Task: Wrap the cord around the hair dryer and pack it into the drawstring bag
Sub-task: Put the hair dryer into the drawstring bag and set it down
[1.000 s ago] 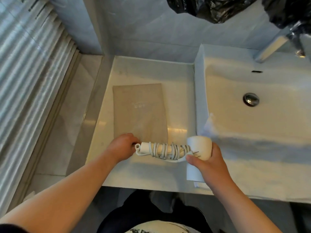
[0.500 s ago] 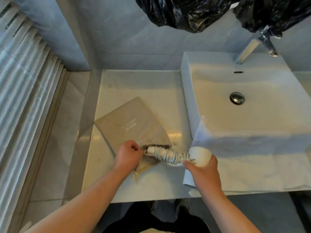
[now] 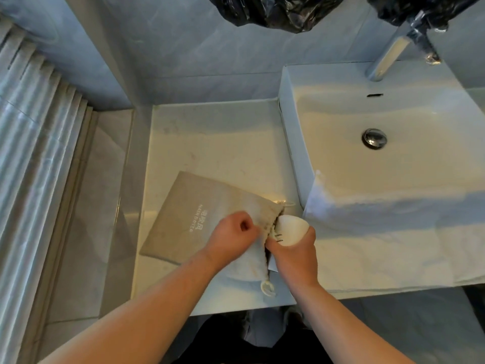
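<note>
A beige drawstring bag (image 3: 194, 214) with white lettering lies tilted on the white counter (image 3: 210, 143), its mouth toward the right. My left hand (image 3: 236, 236) pinches the bag's open edge. My right hand (image 3: 294, 252) grips the white hair dryer (image 3: 292, 228) by its head. The dryer's handle with the wrapped cord sits inside the bag's mouth and is hidden. Only the rounded head sticks out. A loop of the white drawstring (image 3: 267, 287) lies near the counter's front edge.
A white square basin (image 3: 296, 132) with a metal drain (image 3: 374, 138) stands right of the bag. A white towel (image 3: 380, 240) hangs over its front rim. A chrome tap (image 3: 388, 57) rises behind it. Black plastic bags (image 3: 278, 9) hang overhead. A ribbed wall panel (image 3: 29, 153) is at the left.
My left hand took hold of the bag's mouth and turned the bag. My right hand pushed the dryer's cord-wrapped handle into the bag, so only the head shows now.
</note>
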